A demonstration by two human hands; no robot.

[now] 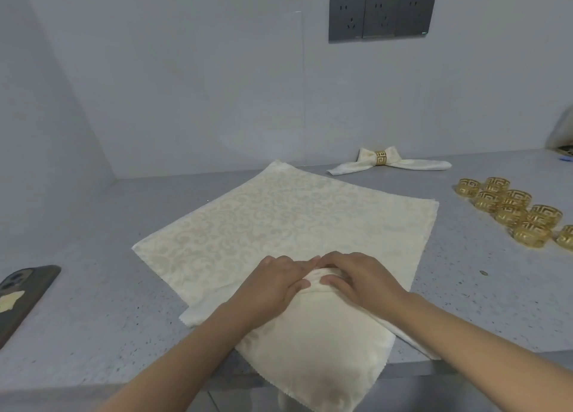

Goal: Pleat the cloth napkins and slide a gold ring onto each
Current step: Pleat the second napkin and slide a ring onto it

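A cream patterned napkin (279, 219) lies spread on the grey counter, its near corner hanging over the front edge. My left hand (274, 283) and my right hand (356, 276) meet at the middle of the near part, thumbs and fingers pinching a raised fold of the cloth between them. Behind it, by the wall, lies a pleated napkin (390, 163) with a gold ring (381, 158) around its middle. Several loose gold rings (511, 211) sit in a cluster at the right.
A phone (21, 294) in a dark case lies at the left edge of the counter (108, 256). Dark wall sockets (383, 14) are mounted above. A pale bag-like object (562, 129) shows at the far right edge.
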